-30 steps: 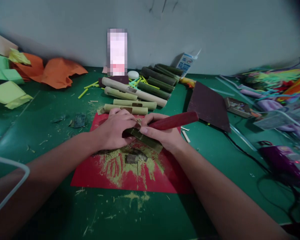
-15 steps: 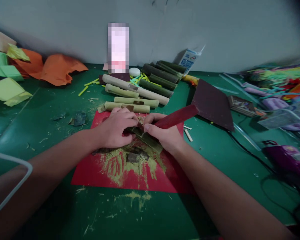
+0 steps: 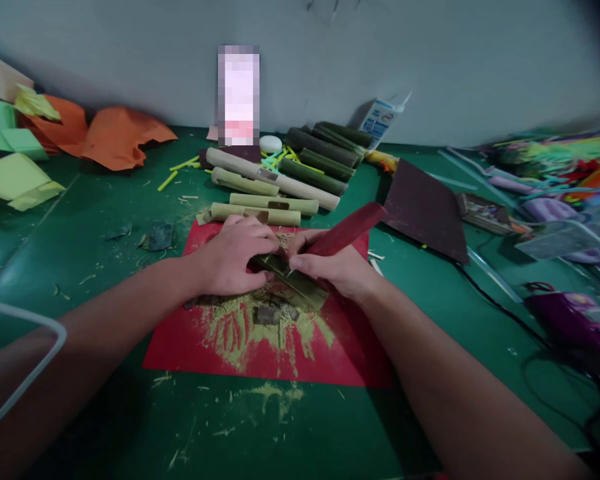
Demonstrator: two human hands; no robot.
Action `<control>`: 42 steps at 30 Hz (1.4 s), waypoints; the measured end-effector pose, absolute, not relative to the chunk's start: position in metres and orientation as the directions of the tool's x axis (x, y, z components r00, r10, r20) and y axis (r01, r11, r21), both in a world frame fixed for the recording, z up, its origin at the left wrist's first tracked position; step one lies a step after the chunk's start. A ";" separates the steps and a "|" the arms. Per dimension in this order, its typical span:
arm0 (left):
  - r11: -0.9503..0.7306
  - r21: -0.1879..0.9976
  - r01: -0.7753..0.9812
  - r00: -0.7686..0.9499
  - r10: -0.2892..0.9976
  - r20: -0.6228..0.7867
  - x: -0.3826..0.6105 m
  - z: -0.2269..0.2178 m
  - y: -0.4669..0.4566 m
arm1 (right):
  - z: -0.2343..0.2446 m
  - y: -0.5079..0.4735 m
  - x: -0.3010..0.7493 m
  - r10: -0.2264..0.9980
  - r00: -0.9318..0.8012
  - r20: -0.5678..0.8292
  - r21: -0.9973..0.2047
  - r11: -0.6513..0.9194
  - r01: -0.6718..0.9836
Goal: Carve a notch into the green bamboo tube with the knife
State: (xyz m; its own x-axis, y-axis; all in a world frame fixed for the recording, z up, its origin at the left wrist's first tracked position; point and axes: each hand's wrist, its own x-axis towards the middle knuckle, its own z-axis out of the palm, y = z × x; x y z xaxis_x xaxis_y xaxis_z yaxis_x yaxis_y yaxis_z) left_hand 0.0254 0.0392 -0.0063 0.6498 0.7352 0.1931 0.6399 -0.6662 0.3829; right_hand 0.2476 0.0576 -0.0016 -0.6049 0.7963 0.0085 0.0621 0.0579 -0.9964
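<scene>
My left hand (image 3: 233, 257) is closed over one end of a dark green bamboo piece (image 3: 300, 285) and presses it onto a red sheet (image 3: 190, 347). My right hand (image 3: 337, 267) grips a tool with a red handle (image 3: 347, 230); its tip meets the bamboo between my two hands and the blade itself is hidden. Pale green shavings (image 3: 240, 330) and a small dark offcut (image 3: 266, 315) lie on the red sheet just in front of my hands.
Pale and dark green bamboo lengths (image 3: 270, 183) lie in rows behind the red sheet. A dark maroon sheet (image 3: 425, 210) is to the right, a purple tool with a black cord (image 3: 565, 320) at far right, orange and green paper (image 3: 120, 137) at back left, and a small carton (image 3: 380, 119) by the wall.
The red handle has swung up and to the left in my right hand, now pointing more steeply away from me. My left hand keeps holding the bamboo piece in place.
</scene>
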 end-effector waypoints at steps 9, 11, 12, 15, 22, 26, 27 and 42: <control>-0.678 0.383 0.627 0.661 0.723 0.198 0.024 -0.005 0.039 | 0.000 0.056 0.250 0.799 -0.601 -0.006 -0.997 0.041 0.064; -0.676 0.398 0.620 0.657 0.725 0.208 0.023 -0.005 0.039 | 0.000 0.055 0.251 0.827 -0.562 -0.006 -0.997 0.038 0.065; -0.673 0.406 0.619 0.646 0.729 0.224 0.023 -0.005 0.039 | 0.000 0.054 0.251 0.848 -0.530 0.001 -0.997 0.043 0.068; -0.676 0.417 0.608 0.615 0.733 0.291 0.021 -0.009 0.040 | 0.003 0.051 0.249 0.910 -0.412 0.049 -0.994 0.083 0.066; -0.716 0.354 0.602 0.641 0.697 0.320 0.023 -0.014 0.040 | 0.010 0.045 0.242 0.922 -0.376 0.089 -0.978 0.153 0.144; -0.722 0.342 0.602 0.650 0.691 0.315 0.023 -0.011 0.039 | 0.007 0.043 0.238 0.932 -0.355 0.074 -0.977 0.140 0.163; -0.720 0.346 0.602 0.651 0.693 0.310 0.023 -0.010 0.039 | 0.006 0.043 0.238 0.934 -0.349 0.076 -0.976 0.142 0.168; -0.718 0.388 0.578 0.653 0.692 0.307 0.021 -0.009 0.040 | 0.010 0.037 0.230 0.929 -0.332 0.166 -0.940 0.251 0.232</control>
